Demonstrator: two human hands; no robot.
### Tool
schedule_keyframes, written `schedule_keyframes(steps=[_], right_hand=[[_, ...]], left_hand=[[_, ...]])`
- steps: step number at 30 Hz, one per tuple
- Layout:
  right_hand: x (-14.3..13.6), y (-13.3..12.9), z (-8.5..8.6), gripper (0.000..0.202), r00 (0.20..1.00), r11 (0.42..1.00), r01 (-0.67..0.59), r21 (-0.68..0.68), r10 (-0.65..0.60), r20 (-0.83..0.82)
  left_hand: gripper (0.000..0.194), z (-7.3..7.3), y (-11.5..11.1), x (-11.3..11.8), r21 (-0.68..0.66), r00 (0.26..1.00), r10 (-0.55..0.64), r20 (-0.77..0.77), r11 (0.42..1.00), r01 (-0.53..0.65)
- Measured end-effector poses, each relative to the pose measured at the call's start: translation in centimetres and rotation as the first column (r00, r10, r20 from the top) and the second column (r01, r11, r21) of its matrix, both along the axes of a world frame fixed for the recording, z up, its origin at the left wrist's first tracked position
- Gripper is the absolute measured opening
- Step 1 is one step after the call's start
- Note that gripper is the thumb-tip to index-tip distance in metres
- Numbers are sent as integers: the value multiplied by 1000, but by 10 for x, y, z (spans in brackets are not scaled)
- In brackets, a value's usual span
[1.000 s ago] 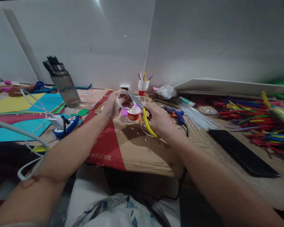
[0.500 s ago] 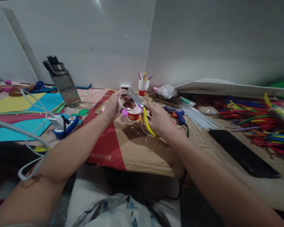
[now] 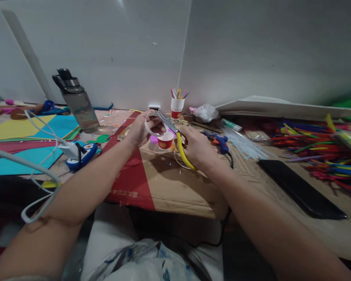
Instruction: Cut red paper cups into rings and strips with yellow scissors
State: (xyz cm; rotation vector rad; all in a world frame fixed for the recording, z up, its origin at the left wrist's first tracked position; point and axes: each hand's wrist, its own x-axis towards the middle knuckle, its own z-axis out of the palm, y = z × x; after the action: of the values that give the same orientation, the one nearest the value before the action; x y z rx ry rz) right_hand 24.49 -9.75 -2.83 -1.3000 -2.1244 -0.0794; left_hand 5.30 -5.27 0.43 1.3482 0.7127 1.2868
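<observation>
My left hand (image 3: 139, 129) pinches a thin white ring (image 3: 148, 128), which looks like the rim of a paper cup. In my right hand (image 3: 195, 145) is a pair of scissors (image 3: 185, 157) with yellow handles; the steel blades point up and left and meet the ring's upper edge. Whether the blades are closed on it I cannot tell. Just below the ring, a short red and white paper cup (image 3: 164, 143) stands on the cardboard (image 3: 175, 191). Purple paper (image 3: 154, 139) lies partly hidden behind it.
A water bottle (image 3: 79, 103), coloured paper sheets (image 3: 20, 160) and a blue power strip (image 3: 82, 160) are at left. Stacked cups with pens (image 3: 177, 105) stand behind. Rightward lie a blue glue gun (image 3: 220, 143), a black phone (image 3: 301, 189) and pipe cleaners (image 3: 316, 144).
My left hand and the white ring have shifted very slightly left. The scissors stay against the ring in my right hand; little else differs.
</observation>
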Motion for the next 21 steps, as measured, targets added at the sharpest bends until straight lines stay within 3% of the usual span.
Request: schedule_keyframes(steps=[7, 13, 21], right_hand=[[0, -1, 2, 31, 1000, 1000, 11, -24, -12, -11], [0, 0, 1, 32, 1000, 999, 23, -26, -23, -5], [0, -1, 0, 44, 1000, 999, 25, -26, -25, -18]], left_hand=[[17, -3, 6, -2, -31, 999, -27, 26, 999, 28], [16, -3, 7, -2, 9, 998, 48, 47, 999, -49], [30, -9, 5, 1, 8, 1000, -9, 27, 1000, 9]])
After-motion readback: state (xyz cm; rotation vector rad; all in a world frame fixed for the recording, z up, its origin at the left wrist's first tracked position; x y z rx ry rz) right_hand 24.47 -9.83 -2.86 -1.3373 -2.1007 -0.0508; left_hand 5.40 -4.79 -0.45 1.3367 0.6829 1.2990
